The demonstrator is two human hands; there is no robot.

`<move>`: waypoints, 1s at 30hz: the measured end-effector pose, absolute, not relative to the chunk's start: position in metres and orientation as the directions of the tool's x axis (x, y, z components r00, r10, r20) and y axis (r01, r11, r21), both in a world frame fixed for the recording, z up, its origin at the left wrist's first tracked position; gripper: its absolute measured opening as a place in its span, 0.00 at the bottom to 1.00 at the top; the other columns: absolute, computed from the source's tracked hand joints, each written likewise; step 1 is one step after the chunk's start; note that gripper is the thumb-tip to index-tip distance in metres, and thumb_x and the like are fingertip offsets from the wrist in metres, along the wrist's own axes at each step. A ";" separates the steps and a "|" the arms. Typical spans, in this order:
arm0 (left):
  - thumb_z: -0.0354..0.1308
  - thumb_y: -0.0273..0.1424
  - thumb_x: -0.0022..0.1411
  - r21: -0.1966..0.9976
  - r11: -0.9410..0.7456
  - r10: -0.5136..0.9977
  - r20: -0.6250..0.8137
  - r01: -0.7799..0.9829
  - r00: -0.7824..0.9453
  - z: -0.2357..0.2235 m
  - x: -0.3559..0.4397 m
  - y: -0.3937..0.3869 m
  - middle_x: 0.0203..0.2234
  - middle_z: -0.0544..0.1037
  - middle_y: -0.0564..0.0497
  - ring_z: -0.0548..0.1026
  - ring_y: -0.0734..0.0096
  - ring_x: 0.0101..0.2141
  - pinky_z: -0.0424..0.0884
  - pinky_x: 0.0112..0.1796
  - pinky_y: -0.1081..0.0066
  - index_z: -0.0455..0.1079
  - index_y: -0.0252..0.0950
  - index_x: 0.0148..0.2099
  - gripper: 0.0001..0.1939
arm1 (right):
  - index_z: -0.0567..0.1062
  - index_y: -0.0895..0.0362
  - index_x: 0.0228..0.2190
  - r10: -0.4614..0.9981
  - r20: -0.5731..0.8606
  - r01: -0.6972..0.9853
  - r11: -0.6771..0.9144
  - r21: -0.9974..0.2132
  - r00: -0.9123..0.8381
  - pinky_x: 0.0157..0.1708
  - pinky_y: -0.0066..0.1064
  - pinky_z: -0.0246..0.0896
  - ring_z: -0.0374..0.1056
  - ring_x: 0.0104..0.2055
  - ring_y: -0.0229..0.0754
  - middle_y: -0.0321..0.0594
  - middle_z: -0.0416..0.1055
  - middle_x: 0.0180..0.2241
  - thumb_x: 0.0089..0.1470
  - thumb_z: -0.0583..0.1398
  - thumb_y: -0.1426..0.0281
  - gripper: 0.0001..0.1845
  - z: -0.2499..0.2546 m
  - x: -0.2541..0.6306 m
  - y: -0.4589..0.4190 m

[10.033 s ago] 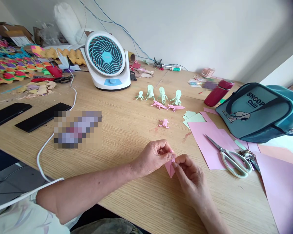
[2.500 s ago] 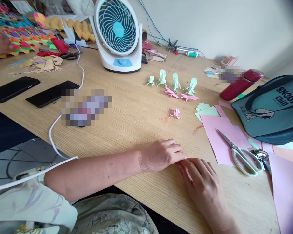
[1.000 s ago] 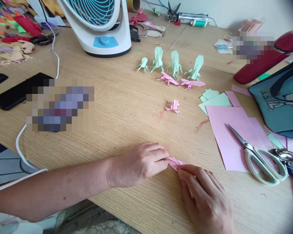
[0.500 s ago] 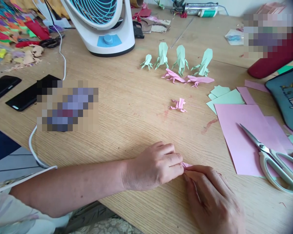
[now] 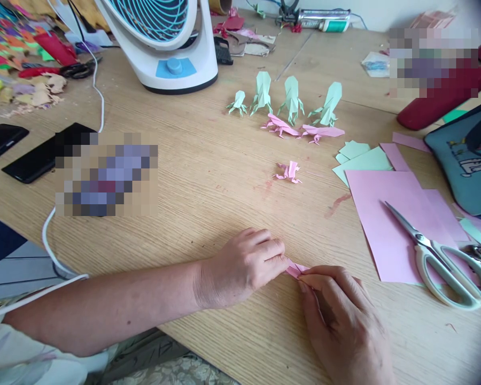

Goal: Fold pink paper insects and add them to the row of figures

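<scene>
A small piece of folded pink paper [image 5: 296, 268] shows between my two hands, low over the wooden table; most of it is covered by fingers. My left hand [image 5: 244, 267] reaches in from the left, its fingers closed on the paper's left end. My right hand [image 5: 347, 321] pinches the right end between thumb and fingers. Beyond them stands a little pink origami figure [image 5: 289, 171]. Farther back are two longer pink origami insects [image 5: 280, 126] and several pale green origami insects [image 5: 292, 99] in a row.
White-handled scissors [image 5: 436, 251] lie on pink sheets [image 5: 374, 214] at the right, beside green paper scraps [image 5: 363, 160] and a blue pouch [image 5: 465, 160]. A white fan [image 5: 180, 64] stands at the back. Black phones [image 5: 44, 155] and a white cable [image 5: 48, 235] are at the left.
The hands have drawn slightly apart, so more of the pink paper shows between them. The whole view has shifted a little.
</scene>
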State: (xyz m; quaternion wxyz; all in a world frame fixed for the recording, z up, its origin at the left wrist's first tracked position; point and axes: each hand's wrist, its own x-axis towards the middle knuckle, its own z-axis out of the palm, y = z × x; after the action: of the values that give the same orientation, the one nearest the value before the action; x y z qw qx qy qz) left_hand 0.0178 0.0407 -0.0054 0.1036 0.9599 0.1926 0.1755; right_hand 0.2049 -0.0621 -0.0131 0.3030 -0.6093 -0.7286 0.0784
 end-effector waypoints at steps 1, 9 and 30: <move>0.48 0.26 0.71 0.265 -0.903 0.410 0.295 0.338 0.863 -0.006 0.018 0.040 0.32 0.72 0.49 0.67 0.71 0.33 0.65 0.37 0.69 0.70 0.33 0.36 0.12 | 0.74 0.54 0.34 0.938 0.341 0.840 0.236 -0.488 -0.065 0.35 0.33 0.60 0.68 0.34 0.39 0.39 0.73 0.35 0.60 0.58 0.74 0.05 -0.013 0.205 -0.062; 0.50 0.25 0.69 0.209 -0.900 0.427 0.239 0.383 0.872 -0.005 0.020 0.040 0.33 0.70 0.49 0.66 0.70 0.33 0.65 0.37 0.68 0.68 0.33 0.35 0.09 | 0.74 0.54 0.35 0.948 0.316 0.831 0.214 -0.513 -0.049 0.34 0.32 0.60 0.68 0.34 0.39 0.39 0.72 0.35 0.61 0.58 0.74 0.05 -0.012 0.203 -0.061; 0.46 0.25 0.72 0.331 -0.847 0.489 0.181 0.415 0.854 -0.003 0.020 0.043 0.32 0.70 0.48 0.67 0.69 0.33 0.66 0.37 0.69 0.67 0.33 0.35 0.12 | 0.70 0.53 0.30 0.986 0.162 0.819 0.066 -0.570 0.033 0.33 0.33 0.59 0.65 0.32 0.39 0.37 0.69 0.33 0.61 0.58 0.69 0.06 -0.007 0.200 -0.057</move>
State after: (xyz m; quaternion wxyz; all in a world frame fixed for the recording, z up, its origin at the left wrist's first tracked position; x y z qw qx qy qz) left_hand 0.0198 0.0428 -0.0025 0.1414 0.9522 0.2372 0.1302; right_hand 0.2001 -0.0574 -0.0070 0.2709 -0.6658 -0.6780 0.1540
